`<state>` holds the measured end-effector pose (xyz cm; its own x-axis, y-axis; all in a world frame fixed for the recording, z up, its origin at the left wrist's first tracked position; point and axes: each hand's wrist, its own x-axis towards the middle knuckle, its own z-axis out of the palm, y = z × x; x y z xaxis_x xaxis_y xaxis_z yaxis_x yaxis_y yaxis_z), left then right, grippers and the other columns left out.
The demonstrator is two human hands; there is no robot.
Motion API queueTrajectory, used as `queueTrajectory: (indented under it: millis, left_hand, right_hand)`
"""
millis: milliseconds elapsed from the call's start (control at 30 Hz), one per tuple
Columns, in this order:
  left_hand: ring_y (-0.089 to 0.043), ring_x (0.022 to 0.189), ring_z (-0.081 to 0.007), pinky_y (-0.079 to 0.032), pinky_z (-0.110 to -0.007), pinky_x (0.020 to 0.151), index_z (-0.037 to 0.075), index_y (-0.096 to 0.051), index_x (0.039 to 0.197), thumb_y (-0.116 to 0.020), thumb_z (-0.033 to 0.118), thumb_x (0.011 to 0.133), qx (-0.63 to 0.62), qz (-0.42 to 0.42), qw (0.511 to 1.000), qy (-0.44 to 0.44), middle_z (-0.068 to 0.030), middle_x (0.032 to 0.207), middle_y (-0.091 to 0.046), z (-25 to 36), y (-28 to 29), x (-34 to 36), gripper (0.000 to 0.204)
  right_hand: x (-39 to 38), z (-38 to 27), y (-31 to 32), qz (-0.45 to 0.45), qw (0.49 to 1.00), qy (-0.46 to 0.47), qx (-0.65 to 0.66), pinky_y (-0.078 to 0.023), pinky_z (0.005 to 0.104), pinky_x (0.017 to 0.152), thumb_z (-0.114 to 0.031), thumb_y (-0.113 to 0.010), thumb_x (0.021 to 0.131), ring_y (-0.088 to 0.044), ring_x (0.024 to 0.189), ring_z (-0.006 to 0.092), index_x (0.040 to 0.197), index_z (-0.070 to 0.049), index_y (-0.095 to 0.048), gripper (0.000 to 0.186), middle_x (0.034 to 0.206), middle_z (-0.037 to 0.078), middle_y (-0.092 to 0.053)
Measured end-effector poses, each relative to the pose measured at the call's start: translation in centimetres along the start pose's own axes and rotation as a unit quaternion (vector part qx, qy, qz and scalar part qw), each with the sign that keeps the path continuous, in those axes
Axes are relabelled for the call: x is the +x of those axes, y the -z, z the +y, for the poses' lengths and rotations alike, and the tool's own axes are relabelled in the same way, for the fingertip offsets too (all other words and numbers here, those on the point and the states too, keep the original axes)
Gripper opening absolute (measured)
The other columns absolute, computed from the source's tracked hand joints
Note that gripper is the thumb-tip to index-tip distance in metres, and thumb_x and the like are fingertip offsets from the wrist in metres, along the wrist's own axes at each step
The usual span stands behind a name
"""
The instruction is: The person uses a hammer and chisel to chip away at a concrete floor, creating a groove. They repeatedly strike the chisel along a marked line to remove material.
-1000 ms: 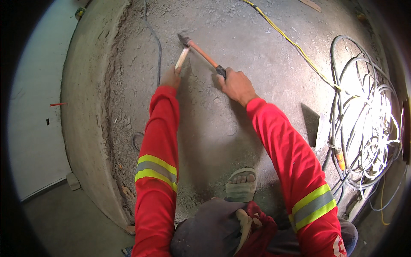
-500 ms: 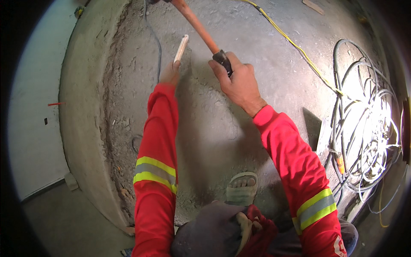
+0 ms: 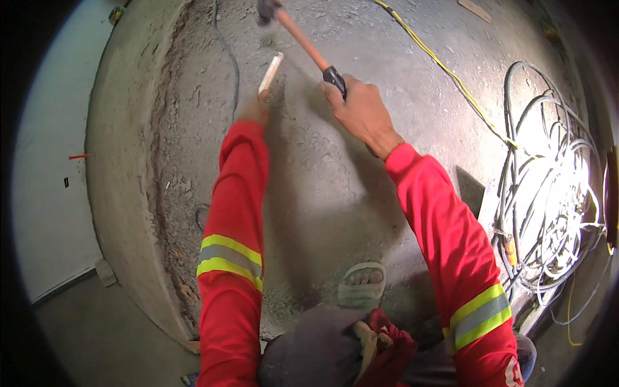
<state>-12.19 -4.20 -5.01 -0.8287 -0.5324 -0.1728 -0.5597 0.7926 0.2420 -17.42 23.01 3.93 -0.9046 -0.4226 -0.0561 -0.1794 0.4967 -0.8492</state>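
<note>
My left hand (image 3: pixel 253 111) grips a pale rod (image 3: pixel 271 72), wooden-looking, held over the rough, chipped concrete floor (image 3: pixel 309 161); its lower end is hidden in my fingers. My right hand (image 3: pixel 362 113) is closed on the black grip of a hammer (image 3: pixel 302 42) with an orange handle. The hammer's dark head, slightly blurred, is in the air above the rod's top, apart from it. Both arms wear red sleeves with reflective bands.
Coiled cables (image 3: pixel 541 206) lie at the right beside a dark flat object (image 3: pixel 469 187). A yellow cable (image 3: pixel 438 61) and grey cable (image 3: pixel 229 58) cross the floor. A concrete edge (image 3: pixel 116 168) runs down the left. My sandalled foot (image 3: pixel 361 284) is below; a board scrap (image 3: pixel 475 9) lies beyond.
The hammer head was at the rod's top a second ago, rose to the frame's top edge, and has since dropped slightly. My left hand has shifted slightly up-left with the rod.
</note>
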Motion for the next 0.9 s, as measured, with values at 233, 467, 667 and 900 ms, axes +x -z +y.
queueTrajectory:
  millis: [233, 467, 667, 900]
  left_hand:
    - [-0.055, 0.098, -0.0474, -0.042, -0.054, 0.081, 0.007, -0.054, 0.110, -0.035, 0.044, 0.096, -0.012, 0.032, 0.998, -0.047, -0.0252, 0.103, -0.061, -0.4, 0.3, 1.1, 0.045]
    - [-0.055, 0.099, -0.0466, -0.042, -0.053, 0.082, 0.007, -0.055, 0.110, -0.037, 0.043, 0.096, 0.018, 0.022, 0.999, -0.026, -0.0261, 0.103, -0.061, -0.2, 0.3, 1.4, 0.043]
    - [-0.055, 0.097, -0.0467, -0.042, -0.053, 0.080, 0.006, -0.057, 0.105, -0.038, 0.043, 0.096, -0.070, 0.000, 0.997, -0.032, -0.0270, 0.099, -0.060, -0.7, 1.1, 1.2, 0.042]
    - [-0.055, 0.094, -0.0478, -0.041, -0.054, 0.078, 0.006, -0.056, 0.103, -0.037, 0.042, 0.096, -0.015, 0.014, 0.998, -0.066, -0.0264, 0.097, -0.061, 0.1, 0.9, 0.6, 0.041]
  right_hand:
    - [-0.3, 0.0, -1.8, 0.095, 0.984, 0.074, 0.130, -0.048, 0.0499, 0.060, -0.034, -0.056, 0.089, -0.058, 0.065, 0.0466, 0.087, 0.002, -0.056, 0.037, 0.067, 0.026, -0.059]
    - [1.0, 2.2, -1.8, -0.051, 0.998, -0.037, -0.031, -0.047, 0.0499, 0.061, -0.034, -0.055, 0.089, -0.059, 0.068, 0.0463, 0.088, 0.003, -0.059, 0.038, 0.069, 0.028, -0.059]
    - [-0.7, -0.9, -0.4, 0.074, 0.980, 0.100, 0.154, -0.046, 0.0495, 0.059, -0.033, -0.055, 0.089, -0.058, 0.067, 0.0466, 0.090, 0.002, -0.056, 0.036, 0.066, 0.027, -0.058]
    - [-0.1, 1.9, -1.7, -0.032, 0.999, 0.006, -0.037, -0.048, 0.0495, 0.065, -0.033, -0.056, 0.088, -0.061, 0.069, 0.0451, 0.090, 0.002, -0.056, 0.036, 0.071, 0.025, -0.062]
